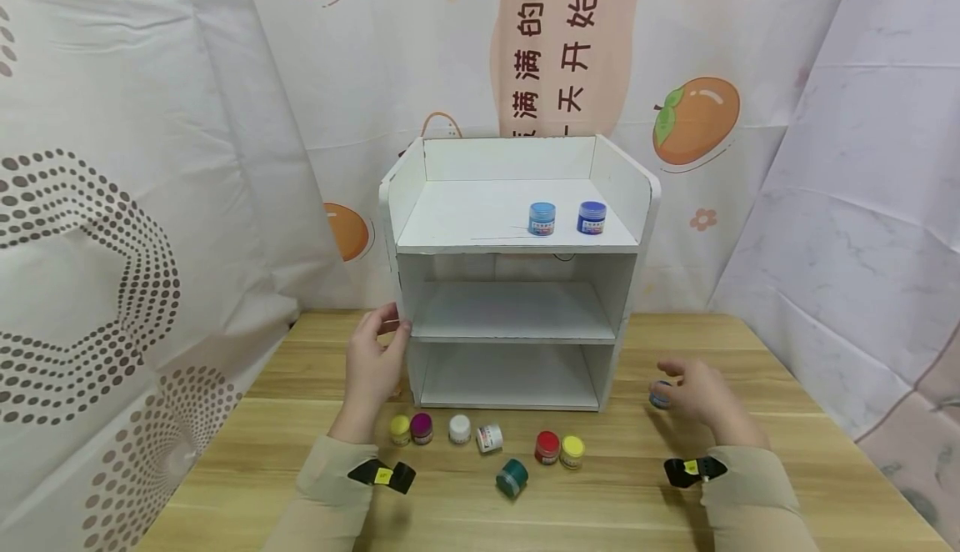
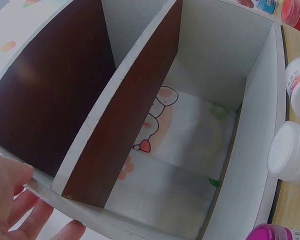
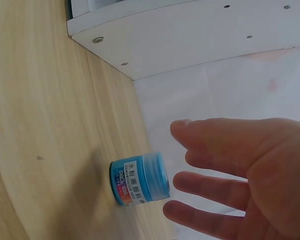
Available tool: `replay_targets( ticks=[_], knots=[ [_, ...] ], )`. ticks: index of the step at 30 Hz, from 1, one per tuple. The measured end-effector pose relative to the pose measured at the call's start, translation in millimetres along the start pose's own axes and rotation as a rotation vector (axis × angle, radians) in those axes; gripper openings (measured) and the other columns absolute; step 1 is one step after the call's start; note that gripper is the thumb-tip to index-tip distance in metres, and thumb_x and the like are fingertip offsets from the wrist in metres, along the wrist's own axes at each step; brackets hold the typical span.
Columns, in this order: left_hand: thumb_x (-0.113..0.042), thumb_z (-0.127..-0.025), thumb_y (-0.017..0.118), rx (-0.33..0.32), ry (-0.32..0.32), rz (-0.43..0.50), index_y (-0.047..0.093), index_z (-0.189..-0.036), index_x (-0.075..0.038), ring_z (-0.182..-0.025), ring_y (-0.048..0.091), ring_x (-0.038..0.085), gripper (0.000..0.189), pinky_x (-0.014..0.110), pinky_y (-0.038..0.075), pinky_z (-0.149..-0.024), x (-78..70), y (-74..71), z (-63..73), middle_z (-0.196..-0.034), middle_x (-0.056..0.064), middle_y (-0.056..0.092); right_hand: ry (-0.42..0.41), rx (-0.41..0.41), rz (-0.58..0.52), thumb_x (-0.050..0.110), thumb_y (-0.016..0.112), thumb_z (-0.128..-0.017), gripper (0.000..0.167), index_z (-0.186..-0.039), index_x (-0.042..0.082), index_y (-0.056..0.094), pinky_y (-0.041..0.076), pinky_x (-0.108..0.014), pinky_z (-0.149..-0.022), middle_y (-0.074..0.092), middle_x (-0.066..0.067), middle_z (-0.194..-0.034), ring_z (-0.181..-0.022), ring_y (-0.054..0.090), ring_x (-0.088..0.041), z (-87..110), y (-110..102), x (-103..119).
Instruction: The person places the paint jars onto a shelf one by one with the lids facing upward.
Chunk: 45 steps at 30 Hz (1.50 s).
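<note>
A white shelf unit point(image 1: 513, 339) stands on the table, its front toward me. My left hand point(image 1: 378, 356) holds its left side panel, thumb at the front edge and fingers along the outer face in the left wrist view. To the right of the unit, my right hand point(image 1: 697, 393) hovers over a light blue paint jar point(image 3: 139, 180), its fingers spread and parted from the thumb. That jar stands upright, and the fingertips point(image 3: 177, 207) are right at its lid. A sky blue jar point(image 1: 542, 218) and a dark blue jar point(image 1: 592, 218) sit on the top shelf.
Before the unit are yellow point(image 1: 400, 429), purple point(image 1: 422, 428), white point(image 1: 460, 429), red point(image 1: 547, 447) and another yellow jar point(image 1: 572, 451). A second white jar point(image 1: 490, 438) and a dark green jar point(image 1: 512, 478) lie tipped. A patterned curtain point(image 1: 450, 52) hangs behind.
</note>
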<state>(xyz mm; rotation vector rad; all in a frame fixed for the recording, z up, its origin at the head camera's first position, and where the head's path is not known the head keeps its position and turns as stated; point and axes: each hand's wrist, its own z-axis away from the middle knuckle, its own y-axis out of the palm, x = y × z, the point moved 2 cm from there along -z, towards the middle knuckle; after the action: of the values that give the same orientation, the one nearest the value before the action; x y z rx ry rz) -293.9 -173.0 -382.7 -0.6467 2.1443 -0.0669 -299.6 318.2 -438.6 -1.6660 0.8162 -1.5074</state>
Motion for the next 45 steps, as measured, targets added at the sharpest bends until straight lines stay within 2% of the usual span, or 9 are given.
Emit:
replay_targets(
  ticks=[10,24,31,37,45],
  knots=[
    [-0.01,-0.098,0.068,0.013,-0.021,0.008,0.066,-0.124,0.002,-0.105,0.067,0.028,0.029,0.048,0.057,-0.077,1.3,-0.4,-0.7,-0.115,0.014,0.067,0.0,0.027,-0.012,0.022,0.072,-0.094,0.049,-0.131,-0.009,0.06,0.051,-0.059,-0.087,0.061,-0.033,-0.127,-0.107,0.065,-0.045,-0.4,2.6,-2.9],
    [-0.011,-0.098,0.068,0.015,-0.028,0.005,0.066,-0.124,0.001,-0.105,0.067,0.027,0.029,0.046,0.057,-0.077,2.0,0.0,-1.6,-0.115,0.013,0.066,0.001,0.027,0.004,0.021,0.072,-0.094,0.049,-0.13,-0.011,0.06,0.047,-0.063,-0.092,0.063,-0.032,-0.123,-0.113,0.06,-0.05,-1.9,6.3,-8.4],
    [-0.011,-0.098,0.068,0.016,-0.039,0.014,0.066,-0.124,0.001,-0.106,0.067,0.027,0.029,0.047,0.057,-0.078,2.6,-0.2,-0.9,-0.115,0.013,0.066,0.005,0.021,-0.004,0.019,0.072,-0.094,0.047,-0.129,-0.011,0.061,0.048,-0.062,-0.091,0.065,-0.028,-0.118,-0.11,0.062,-0.047,-3.2,7.9,-11.5],
    [-0.011,-0.098,0.068,0.019,-0.037,0.012,0.066,-0.124,0.001,-0.106,0.067,0.027,0.029,0.047,0.057,-0.078,2.9,-0.4,-0.8,-0.116,0.013,0.066,0.007,0.015,-0.008,0.02,0.072,-0.095,0.048,-0.128,-0.012,0.061,0.049,-0.061,-0.09,0.066,-0.026,-0.116,-0.108,0.063,-0.045,-3.8,9.1,-14.0],
    [-0.011,-0.098,0.068,0.021,-0.033,0.013,0.066,-0.124,0.001,-0.106,0.067,0.028,0.029,0.047,0.058,-0.078,2.8,-0.4,-1.1,-0.116,0.013,0.066,0.015,0.018,0.001,0.027,0.071,-0.095,0.052,-0.131,-0.01,0.06,0.045,-0.064,-0.094,0.065,-0.028,-0.121,-0.115,0.058,-0.051,-3.1,8.8,-14.1]
  ],
)
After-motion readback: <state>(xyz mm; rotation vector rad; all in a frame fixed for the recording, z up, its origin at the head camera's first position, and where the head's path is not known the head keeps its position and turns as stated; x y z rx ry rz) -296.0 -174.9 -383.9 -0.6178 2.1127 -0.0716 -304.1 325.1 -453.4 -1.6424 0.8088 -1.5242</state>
